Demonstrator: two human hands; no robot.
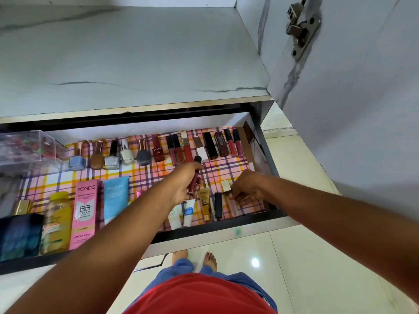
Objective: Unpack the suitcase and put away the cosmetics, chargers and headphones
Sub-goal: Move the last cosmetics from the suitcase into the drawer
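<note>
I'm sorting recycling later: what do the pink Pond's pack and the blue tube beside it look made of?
The Pond's pack looks like printed card with a slight sheen: flat faces, sharp box edges. The blue tube looks like soft matte plastic, flattening towards one end. Neither is certain from sight alone.

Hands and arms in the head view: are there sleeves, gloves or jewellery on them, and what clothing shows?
Both forearms are bare up to the frame edge: no sleeves or gloves. No watch, bracelet or ring shows on the left hand or the right hand. Below, a red top and blue trousers are visible, and the feet are bare.
</note>
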